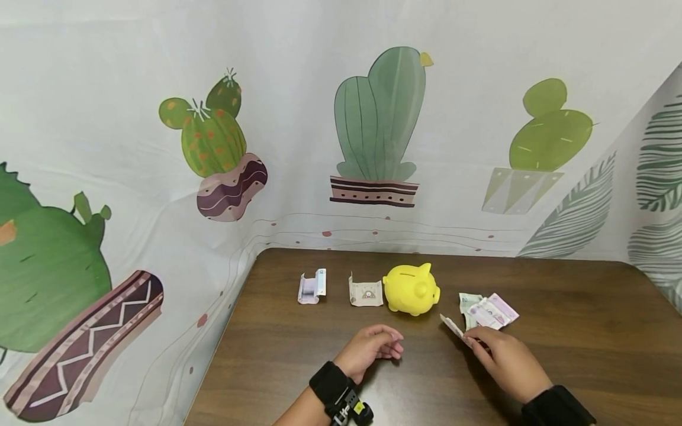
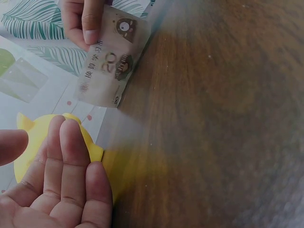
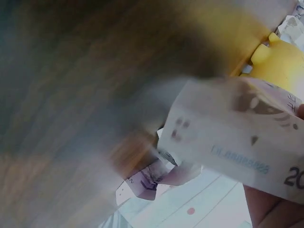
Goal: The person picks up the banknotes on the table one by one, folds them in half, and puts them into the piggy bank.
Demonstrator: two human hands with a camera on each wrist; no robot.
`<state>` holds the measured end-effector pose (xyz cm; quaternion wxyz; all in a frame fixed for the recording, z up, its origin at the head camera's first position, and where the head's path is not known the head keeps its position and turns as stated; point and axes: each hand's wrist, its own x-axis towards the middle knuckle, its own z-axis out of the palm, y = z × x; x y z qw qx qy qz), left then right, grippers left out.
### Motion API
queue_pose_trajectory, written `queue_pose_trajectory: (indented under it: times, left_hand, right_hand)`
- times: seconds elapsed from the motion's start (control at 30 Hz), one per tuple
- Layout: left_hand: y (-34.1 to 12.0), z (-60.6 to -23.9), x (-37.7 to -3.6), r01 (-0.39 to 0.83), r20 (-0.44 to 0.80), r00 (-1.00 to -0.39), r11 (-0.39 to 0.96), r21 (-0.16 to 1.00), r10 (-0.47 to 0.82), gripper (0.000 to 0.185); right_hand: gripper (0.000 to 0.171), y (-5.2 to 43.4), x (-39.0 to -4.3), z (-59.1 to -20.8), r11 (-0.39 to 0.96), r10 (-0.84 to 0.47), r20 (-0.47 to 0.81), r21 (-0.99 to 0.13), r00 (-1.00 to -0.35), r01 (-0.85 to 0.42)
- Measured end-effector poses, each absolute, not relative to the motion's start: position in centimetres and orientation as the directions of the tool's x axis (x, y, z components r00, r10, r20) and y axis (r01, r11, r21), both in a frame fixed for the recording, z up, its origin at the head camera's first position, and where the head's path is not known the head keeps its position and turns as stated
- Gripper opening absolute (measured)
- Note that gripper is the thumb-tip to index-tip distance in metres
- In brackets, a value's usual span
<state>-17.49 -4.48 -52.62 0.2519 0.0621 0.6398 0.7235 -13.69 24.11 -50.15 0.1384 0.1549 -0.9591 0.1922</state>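
Now, right hand: pinching note just right of pig.
Left hand: loose, empty, on table.
Note: likely light, limp; best held by edge.

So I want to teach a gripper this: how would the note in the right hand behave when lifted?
The banknote looks thin and probably floppy: pinched at one end by the right hand, its free end hangs unsupported. It is likely very light. The folded notes on the table keep their creases, so it probably bends easily and could slip from a loose pinch.
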Motion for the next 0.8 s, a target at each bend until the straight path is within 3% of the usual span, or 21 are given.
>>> queue_pose_trajectory:
  times: [0.3,0.63,0.8]
  left_hand:
    - [-4.5,-52.5,-17.5,-0.291,-0.24,-0.867,-0.053,0.955,0.436,0.03]
    - [-4.5,-52.5,-17.6,-0.295,-0.247,-0.867,-0.046,0.954,0.434,0.032]
    - [-4.5,-52.5,-17.5,-0.299,-0.247,-0.866,-0.055,0.953,0.434,0.033]
  right_hand:
    - [0.008,24.0,-13.9,-49.5,0.87,-0.198,0.339,-0.372,-0.92,-0.324]
    - [0.019,23.5,-14.1,-49.5,0.774,-0.175,0.495,-0.464,-0.851,-0.43]
    - [0.017,22.9,-14.3,-49.1,0.747,-0.12,0.505,-0.52,-0.855,-0.413]
